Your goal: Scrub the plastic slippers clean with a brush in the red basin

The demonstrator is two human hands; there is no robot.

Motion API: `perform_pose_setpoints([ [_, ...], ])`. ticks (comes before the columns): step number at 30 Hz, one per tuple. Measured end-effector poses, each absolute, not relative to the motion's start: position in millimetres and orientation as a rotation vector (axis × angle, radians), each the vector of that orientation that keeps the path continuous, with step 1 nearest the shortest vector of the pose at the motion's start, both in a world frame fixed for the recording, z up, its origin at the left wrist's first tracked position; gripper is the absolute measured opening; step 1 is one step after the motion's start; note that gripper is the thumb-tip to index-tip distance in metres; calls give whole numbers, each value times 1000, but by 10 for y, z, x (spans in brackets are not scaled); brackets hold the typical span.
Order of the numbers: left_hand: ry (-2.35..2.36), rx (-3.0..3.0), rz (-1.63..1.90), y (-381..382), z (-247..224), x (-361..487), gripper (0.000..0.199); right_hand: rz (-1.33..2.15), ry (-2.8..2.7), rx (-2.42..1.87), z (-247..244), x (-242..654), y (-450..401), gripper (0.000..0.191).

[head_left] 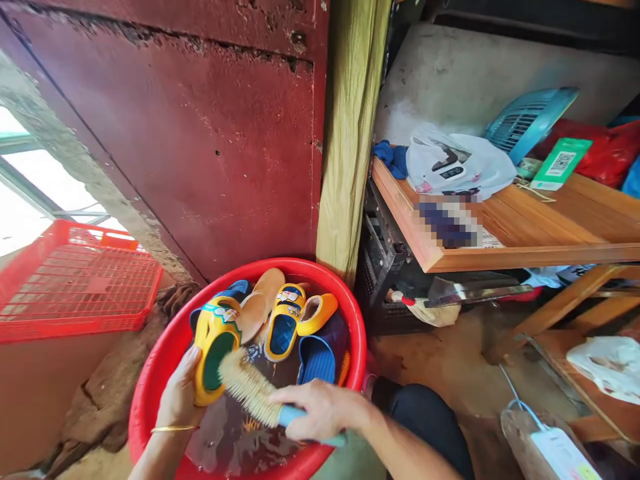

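Note:
My left hand (181,393) grips a yellow slipper (201,373) with a green insole by its heel edge, tilted up over the red basin (145,407). A scrubbing brush (250,390) with pale bristles and a blue handle is closed in my right hand (320,410). Its bristle tip reaches the slipper's opening. Murky water fills the basin. Around the far side lie a yellow slipper with a blue insole (284,330), a small yellow shoe (317,313), a dark blue slipper (320,357) and tan soles (260,300).
A red plastic crate (80,280) stands at the left. Behind the basin is a dark red door (225,147). At the right, a wooden table (525,220) holds a white plastic bag (460,160), a green box (563,163) and a blue fan part (530,120). A power strip (563,453) lies lower right.

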State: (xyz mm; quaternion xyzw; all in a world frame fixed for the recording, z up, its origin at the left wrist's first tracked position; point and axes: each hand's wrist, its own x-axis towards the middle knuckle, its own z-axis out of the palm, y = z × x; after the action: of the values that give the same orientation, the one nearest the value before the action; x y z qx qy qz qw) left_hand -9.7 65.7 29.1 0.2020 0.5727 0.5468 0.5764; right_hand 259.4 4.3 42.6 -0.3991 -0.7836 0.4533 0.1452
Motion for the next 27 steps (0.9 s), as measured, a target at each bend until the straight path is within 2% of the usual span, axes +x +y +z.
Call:
perform_pose_setpoints([
  [2,1323,456,1238,630,347,-116,33,1414,-2018,-1190,478,2689,167,66],
  [4,1283,475,1153,574,398,-115,41,1371,-1861,-1262,509,2722,283,66],
  [8,1199,502,1041,428,472,-78,62,881,-1960,-1270,468,2658,397,56],
  [10,1219,436,1041,386,497,-82,60,800,-2040,-1268,407,2619,379,55],
  [13,1235,294,1153,410,521,-154,51,876,-2135,-1276,315,2593,266,60],
  [18,953,181,1420,539,493,-247,53,949,-2147,-1259,228,2570,110,62],
  [22,907,169,1367,498,426,-66,50,738,-1964,-1274,164,2464,156,59],
  [27,926,141,1133,310,332,184,46,490,-1984,-1297,123,2394,345,59],
])
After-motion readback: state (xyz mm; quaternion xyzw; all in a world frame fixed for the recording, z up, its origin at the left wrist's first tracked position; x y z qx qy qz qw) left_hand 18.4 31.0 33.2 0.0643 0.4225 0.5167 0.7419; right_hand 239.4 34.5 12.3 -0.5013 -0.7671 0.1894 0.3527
